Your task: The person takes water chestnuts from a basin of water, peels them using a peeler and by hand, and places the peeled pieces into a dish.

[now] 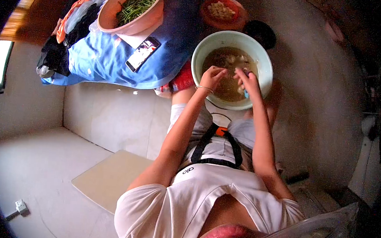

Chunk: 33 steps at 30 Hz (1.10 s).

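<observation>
A pale green basin (265, 80) of cloudy brown water stands before my knees, with whitish pieces (231, 59) in the water. Over its left part is my left hand (212, 78), fingers drawn together in a pinch; I cannot tell what is between them. My right hand (249, 82) is above the right part, fingers curled round a small thing with a dark part near the fingertips and a light-blue end (246, 94) below the palm. The fingertips of both hands point toward each other, a short gap apart.
Behind the basin sit a red bowl (236, 22) of pale pieces and a dark round container (260, 34). To the left, a blue cloth (102, 68) bears a phone (143, 54), a pink basin (156, 17) of green beans and piled clothes (76, 18). A beige board (108, 175) lies on the floor.
</observation>
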Each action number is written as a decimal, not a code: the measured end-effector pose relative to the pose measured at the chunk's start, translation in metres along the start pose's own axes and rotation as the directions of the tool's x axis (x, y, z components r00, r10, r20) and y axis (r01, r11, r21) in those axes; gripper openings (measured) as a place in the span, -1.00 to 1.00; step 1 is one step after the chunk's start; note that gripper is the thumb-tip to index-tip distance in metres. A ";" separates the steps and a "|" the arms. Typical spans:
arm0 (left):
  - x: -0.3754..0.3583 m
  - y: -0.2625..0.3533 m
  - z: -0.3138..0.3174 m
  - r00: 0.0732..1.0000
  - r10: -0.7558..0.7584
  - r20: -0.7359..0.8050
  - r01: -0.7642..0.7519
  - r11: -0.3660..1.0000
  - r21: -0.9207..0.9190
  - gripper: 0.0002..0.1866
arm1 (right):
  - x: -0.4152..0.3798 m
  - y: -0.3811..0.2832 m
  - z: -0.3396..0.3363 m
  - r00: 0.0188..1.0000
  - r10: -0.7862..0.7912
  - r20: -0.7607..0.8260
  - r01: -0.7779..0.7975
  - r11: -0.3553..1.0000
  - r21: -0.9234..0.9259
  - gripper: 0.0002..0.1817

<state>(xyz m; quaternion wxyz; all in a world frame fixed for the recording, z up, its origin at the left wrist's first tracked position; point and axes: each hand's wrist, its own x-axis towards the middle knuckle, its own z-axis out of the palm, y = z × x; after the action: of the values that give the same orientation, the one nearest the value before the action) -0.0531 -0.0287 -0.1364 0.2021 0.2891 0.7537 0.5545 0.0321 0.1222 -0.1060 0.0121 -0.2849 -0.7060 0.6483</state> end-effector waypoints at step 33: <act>-0.007 0.043 0.023 0.900 0.123 -0.419 -0.160 0.986 -0.053 -0.86 | -0.010 0.038 0.045 0.959 0.001 -0.283 0.182 0.764 0.619 -0.68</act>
<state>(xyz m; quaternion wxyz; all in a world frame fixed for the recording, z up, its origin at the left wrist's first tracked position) -0.0243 -0.0078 -0.1028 0.0094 0.2101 0.7317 0.6483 0.0380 0.0775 -0.1449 0.2348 -0.3136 -0.4480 0.8037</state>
